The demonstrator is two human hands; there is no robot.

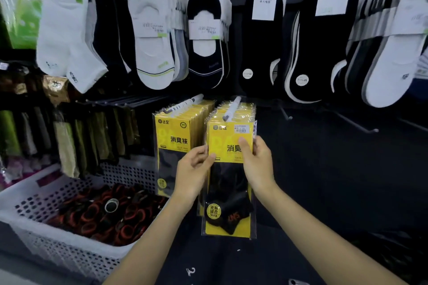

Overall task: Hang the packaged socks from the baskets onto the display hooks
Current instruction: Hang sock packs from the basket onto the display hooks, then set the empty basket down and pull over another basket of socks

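**Head view: yellow sock pack held at hook tip**

White basket [58,245] sits lower left. Sock pack [228,183] hangs upright in front of a row of like packs [246,111], top edge at the tip of the display hook [231,109]. Left hand [194,169] pinches its left edge. Right hand [257,159] grips its right edge, thumb across the front.

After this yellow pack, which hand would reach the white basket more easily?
Probably the left hand: it pinches the left edge of the yellow pack, on the side where the white basket sits. The right hand grips the far edge.
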